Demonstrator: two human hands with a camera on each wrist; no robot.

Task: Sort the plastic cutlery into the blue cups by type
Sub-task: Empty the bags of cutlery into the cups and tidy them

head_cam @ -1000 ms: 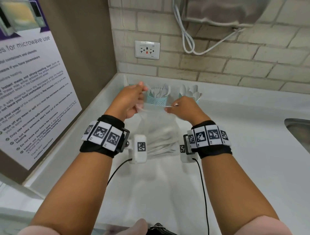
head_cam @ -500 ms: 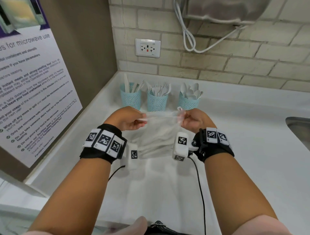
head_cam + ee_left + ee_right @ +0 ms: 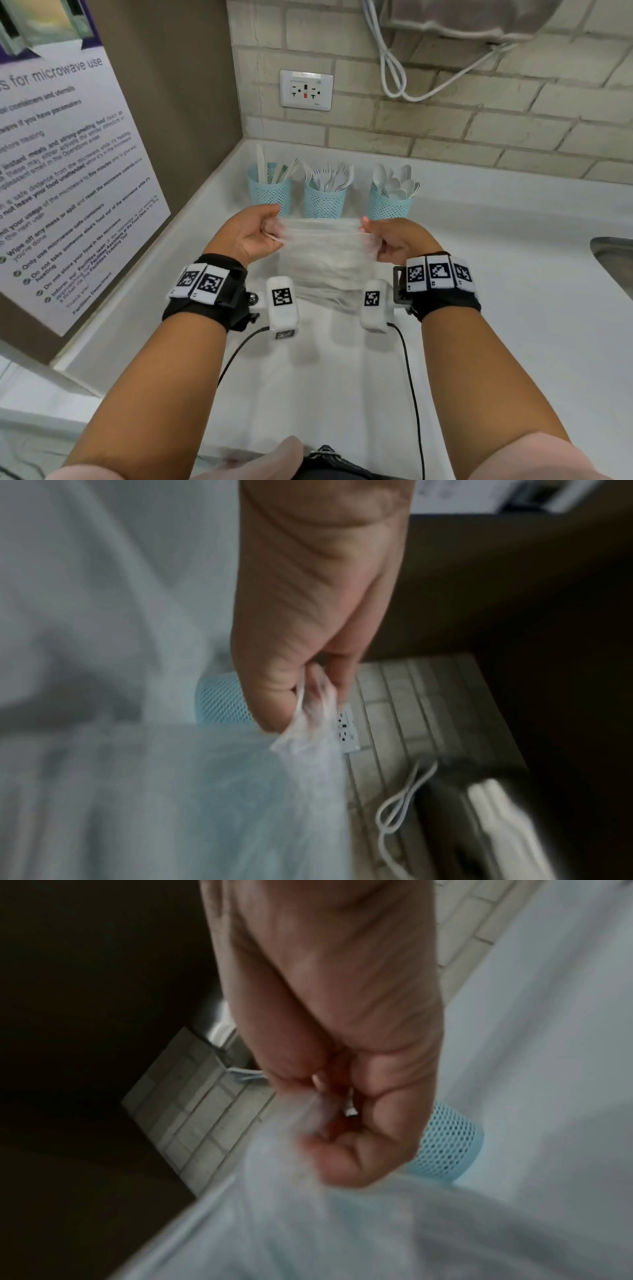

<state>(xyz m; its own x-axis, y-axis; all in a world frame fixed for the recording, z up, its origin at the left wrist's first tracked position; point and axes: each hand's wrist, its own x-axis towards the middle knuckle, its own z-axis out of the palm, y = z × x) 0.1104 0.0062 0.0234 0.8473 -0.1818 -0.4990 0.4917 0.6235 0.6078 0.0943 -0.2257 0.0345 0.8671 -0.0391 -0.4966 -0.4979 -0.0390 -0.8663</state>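
Note:
Three blue mesh cups stand in a row at the back of the white counter (image 3: 513,308). The left cup (image 3: 270,192) holds knives, the middle cup (image 3: 324,200) forks, the right cup (image 3: 388,205) spoons. In front of them I hold a clear plastic bag (image 3: 325,253) stretched in the air. My left hand (image 3: 253,233) pinches its left top edge and my right hand (image 3: 394,241) pinches the right one. In the wrist views the bag (image 3: 308,712) bunches between thumb and fingers, and the bag (image 3: 308,1218) blurs below the right hand (image 3: 342,1118). What lies inside the bag is too faint to tell.
A brown side wall with a microwave-use poster (image 3: 61,178) closes the left. A brick wall with an outlet (image 3: 306,89) and a white cable (image 3: 390,72) runs behind the cups. A steel sink edge (image 3: 616,260) shows at far right.
Both hands have drawn the bag back from over the cups toward me and lowered it. The hands moved apart, so the bag's top edge is now stretched wider.

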